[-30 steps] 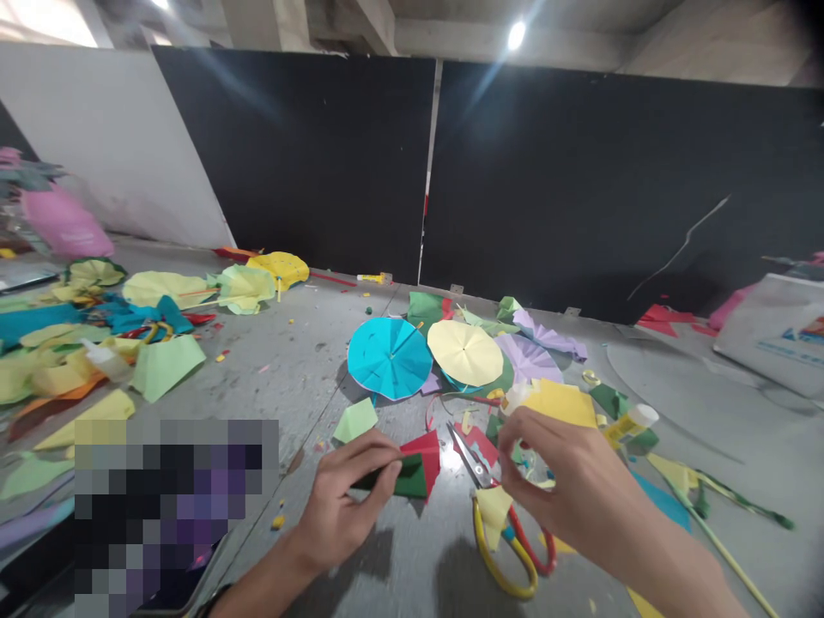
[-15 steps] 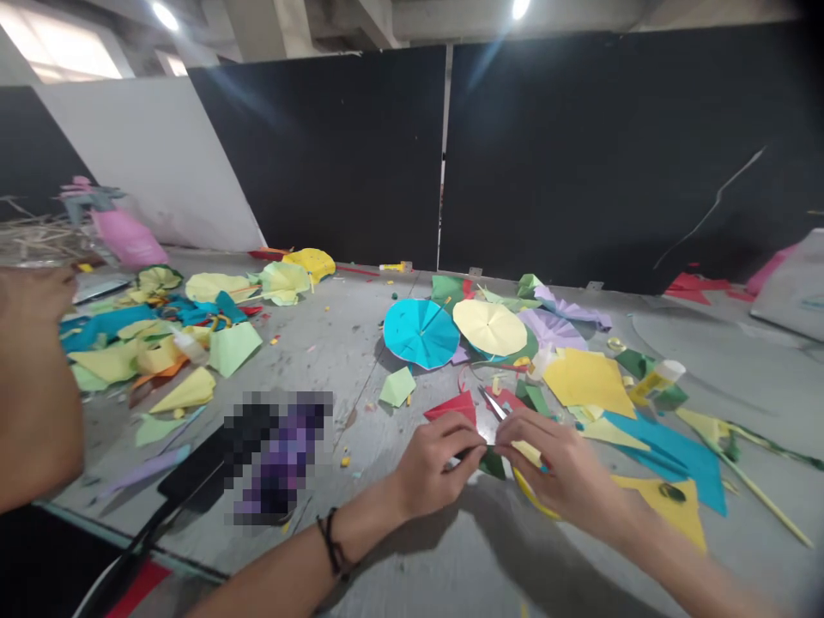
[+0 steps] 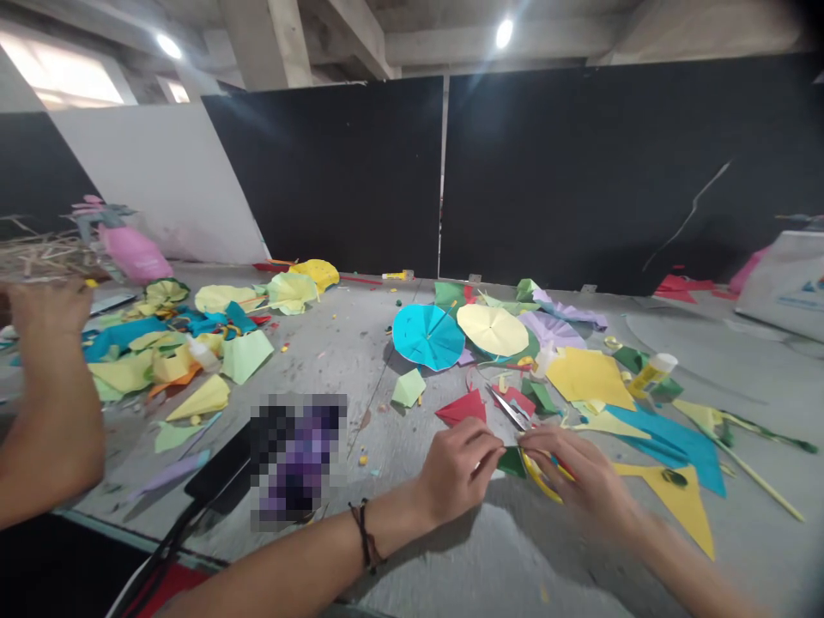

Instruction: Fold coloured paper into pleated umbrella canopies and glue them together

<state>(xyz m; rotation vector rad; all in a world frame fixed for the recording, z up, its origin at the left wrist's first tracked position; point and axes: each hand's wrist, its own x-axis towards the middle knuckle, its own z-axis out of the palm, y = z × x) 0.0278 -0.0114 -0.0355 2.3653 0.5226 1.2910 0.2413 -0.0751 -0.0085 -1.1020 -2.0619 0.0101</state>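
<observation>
My left hand [image 3: 460,468] pinches the left corner of a small dark green piece of paper [image 3: 513,463]. My right hand [image 3: 576,470] has its fingertips together at the paper's right edge. Scissors [image 3: 510,407] with yellow handles pass beneath the right hand, blades pointing away from me; they appear to lie on the table. Just beyond the hands are a folded red paper [image 3: 462,408] and a second red scrap [image 3: 513,399]. Farther back sit a pleated blue paper disc [image 3: 428,336] and a cream one [image 3: 492,330].
Yellow sheets [image 3: 589,378], blue paper [image 3: 682,451], a glue stick [image 3: 655,375] and a thin green stick [image 3: 760,476] lie to the right. Paper scraps and a black device [image 3: 222,472] are on the left. Another person's arm [image 3: 55,412] reaches in there. Black panels [image 3: 335,180] stand behind.
The view has tilted up and shifted slightly. The green paper shows more between my hands, which have moved slightly apart. At far left, the other person's hand has come more into view.
</observation>
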